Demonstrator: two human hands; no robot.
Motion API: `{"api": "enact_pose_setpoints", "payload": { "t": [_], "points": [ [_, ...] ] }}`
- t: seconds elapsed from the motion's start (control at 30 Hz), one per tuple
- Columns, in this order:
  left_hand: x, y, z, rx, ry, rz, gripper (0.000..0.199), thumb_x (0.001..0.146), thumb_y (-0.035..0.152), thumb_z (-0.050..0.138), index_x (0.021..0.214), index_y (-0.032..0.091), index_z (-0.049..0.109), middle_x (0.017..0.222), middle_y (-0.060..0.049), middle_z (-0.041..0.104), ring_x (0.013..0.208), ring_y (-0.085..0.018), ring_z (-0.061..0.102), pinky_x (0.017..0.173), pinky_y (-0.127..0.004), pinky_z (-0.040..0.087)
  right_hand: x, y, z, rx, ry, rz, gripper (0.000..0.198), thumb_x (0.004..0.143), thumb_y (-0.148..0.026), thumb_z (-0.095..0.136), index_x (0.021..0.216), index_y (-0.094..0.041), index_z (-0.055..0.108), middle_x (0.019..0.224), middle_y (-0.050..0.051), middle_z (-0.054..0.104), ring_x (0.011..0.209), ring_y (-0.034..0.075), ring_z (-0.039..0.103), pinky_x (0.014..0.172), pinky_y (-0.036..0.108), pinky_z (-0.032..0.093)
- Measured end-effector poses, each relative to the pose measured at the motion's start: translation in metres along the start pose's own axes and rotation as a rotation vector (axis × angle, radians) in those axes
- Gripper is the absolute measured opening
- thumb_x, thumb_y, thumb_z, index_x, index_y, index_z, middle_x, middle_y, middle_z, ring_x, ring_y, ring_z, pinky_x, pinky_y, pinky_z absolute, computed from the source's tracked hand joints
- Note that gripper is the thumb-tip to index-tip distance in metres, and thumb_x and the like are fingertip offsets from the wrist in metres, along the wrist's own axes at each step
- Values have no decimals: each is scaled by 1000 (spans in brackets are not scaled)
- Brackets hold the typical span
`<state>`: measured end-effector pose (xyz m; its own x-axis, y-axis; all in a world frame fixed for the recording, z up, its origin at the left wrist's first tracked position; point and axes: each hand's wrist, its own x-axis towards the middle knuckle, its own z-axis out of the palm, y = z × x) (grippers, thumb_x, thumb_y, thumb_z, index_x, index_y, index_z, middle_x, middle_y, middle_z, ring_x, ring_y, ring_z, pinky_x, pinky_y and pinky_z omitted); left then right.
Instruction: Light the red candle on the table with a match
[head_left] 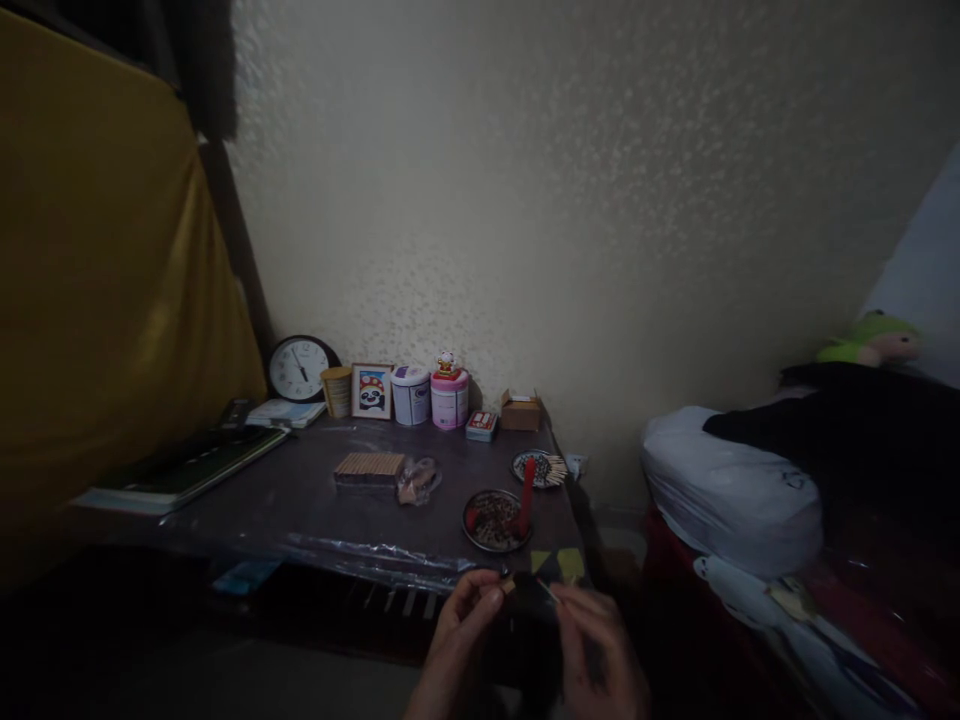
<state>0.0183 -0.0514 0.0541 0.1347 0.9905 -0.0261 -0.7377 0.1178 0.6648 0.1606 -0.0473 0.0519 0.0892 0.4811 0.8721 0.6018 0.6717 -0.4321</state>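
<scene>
My left hand (466, 628) is raised just in front of the table's near edge, thumb and fingers closed on a small tan piece (509, 586). Close beside it, my right hand (600, 640) pinches a thin pale stick (548, 591) that slants up toward the left hand; its tip is hard to make out in the dim light. Beyond the hands sits a round metal dish (496, 549) of dark reddish-brown bits, with a red spoon (528, 485) standing in it. Behind that, a smaller plate (520, 476) bears several pale thin sticks (554, 470).
A row of thin tan-edged pieces (369, 468) and a clear plastic bag (421, 482) lie mid-table. Yellow squares (570, 562) lie at the near right corner. A clock (299, 368), canisters (412, 398) and a cardboard box (520, 411) line the wall. White bags (731, 490) are heaped right.
</scene>
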Motion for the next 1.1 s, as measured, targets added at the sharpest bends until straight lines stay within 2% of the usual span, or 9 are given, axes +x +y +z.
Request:
{"api": "enact_pose_setpoints", "payload": {
  "t": [0.03,0.07,0.1,0.17,0.3,0.47,0.67,0.9,1.1],
  "points": [
    [1,0,0,3,5,12,20,71,26,74,87,18,65,84,-5,74,79,-17,67,76,-27,46,-2,7,2,-29,-82,-15,16,86,-16,53,95,-24,63,89,5,73,85,18,69,78,29,54],
    [2,-1,-1,9,5,22,22,70,26,75,87,18,65,84,-5,74,79,-17,66,77,-27,46,-5,14,5,-74,-153,-23,16,88,-21,50,90,-24,65,82,4,73,77,18,70,71,27,55],
    [3,-1,-2,17,10,34,24,68,27,76,87,18,65,83,-5,74,79,-17,66,77,-27,46,-6,22,8,-116,-153,-16,21,89,-26,46,81,-25,66,71,2,72,66,17,69,61,25,55],
    [6,-3,-7,42,-9,30,29,64,29,79,87,18,65,82,-5,74,77,-18,67,75,-28,47,-7,36,12,-152,-99,56,27,91,-30,43,77,-22,64,68,3,72,61,17,69,56,24,54],
    [12,-7,-19,86,79,32,31,59,32,82,83,18,67,77,-4,75,72,-17,67,69,-26,46,-1,46,9,-101,59,243,25,87,-39,50,77,-21,65,73,4,73,66,17,69,63,25,54],
    [15,-9,-24,70,125,31,30,57,32,83,80,19,67,76,-4,76,72,-16,67,69,-25,46,4,40,6,8,110,308,24,83,-40,56,72,-21,65,73,4,72,70,18,68,69,28,54],
    [12,-10,-21,71,98,6,30,61,31,81,83,19,65,78,-3,75,69,-14,65,66,-24,45,-1,18,7,54,88,287,15,84,-32,57,78,-21,65,77,4,73,73,17,70,69,25,56],
    [1,-3,-9,37,-29,9,18,72,25,72,88,20,64,85,-4,73,79,-16,66,77,-27,45,-2,-6,8,84,-8,78,13,87,-20,53,87,-22,65,84,3,74,78,13,71,73,18,56],
    [-1,0,-6,23,-29,0,16,74,24,70,89,20,64,87,-4,74,81,-16,66,77,-27,45,1,-16,1,87,32,86,12,88,-17,53,91,-22,64,87,3,73,82,13,70,77,21,55]
  ]
}}
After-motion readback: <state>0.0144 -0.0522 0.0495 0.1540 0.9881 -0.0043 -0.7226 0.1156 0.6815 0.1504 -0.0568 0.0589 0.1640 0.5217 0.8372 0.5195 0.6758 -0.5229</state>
